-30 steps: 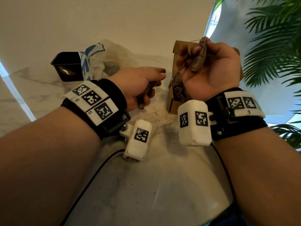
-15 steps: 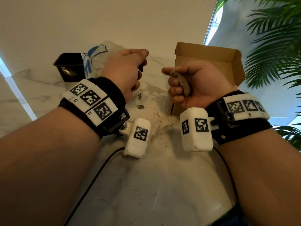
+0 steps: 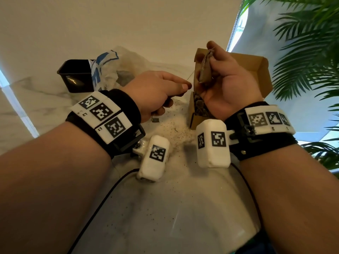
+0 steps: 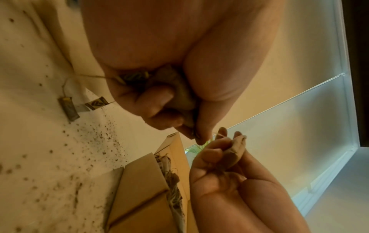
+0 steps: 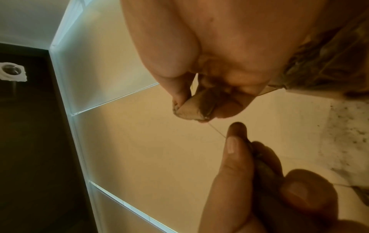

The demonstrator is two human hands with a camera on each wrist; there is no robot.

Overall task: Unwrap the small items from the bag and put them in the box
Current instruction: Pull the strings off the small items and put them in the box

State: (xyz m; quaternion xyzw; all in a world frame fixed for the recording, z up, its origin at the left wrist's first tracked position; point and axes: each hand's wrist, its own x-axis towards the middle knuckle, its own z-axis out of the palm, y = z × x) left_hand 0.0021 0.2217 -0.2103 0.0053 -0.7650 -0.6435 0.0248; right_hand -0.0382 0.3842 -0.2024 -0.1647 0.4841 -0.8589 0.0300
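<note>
My right hand point(image 3: 211, 70) is raised over the open cardboard box point(image 3: 255, 68) and grips a brown tea bag point(image 3: 205, 69) upright between thumb and fingers. A thin thread point(image 3: 190, 76) runs from that bag point(image 5: 190, 108) to my left hand point(image 3: 176, 92), which pinches it just left of the box. The left hand's curled fingers also hold another tea bag point(image 4: 179, 93), and its paper tags point(image 4: 96, 104) hang near the table. Several unwrapped bags lie in the box point(image 4: 139, 189). The crumpled plastic bag point(image 3: 110, 70) sits behind my left hand.
A black square tub point(image 3: 75, 76) stands at the back left beside the plastic bag. Tea crumbs point(image 3: 174, 131) are scattered on the white marble table point(image 3: 165, 208) in front of the box. A loose tag point(image 3: 155, 120) lies there. Palm fronds point(image 3: 311, 61) hang at right.
My right hand has lifted its tea bag from in front of the box to above it. My left hand has dropped from near the plastic bag toward the right hand and now pinches the thread.
</note>
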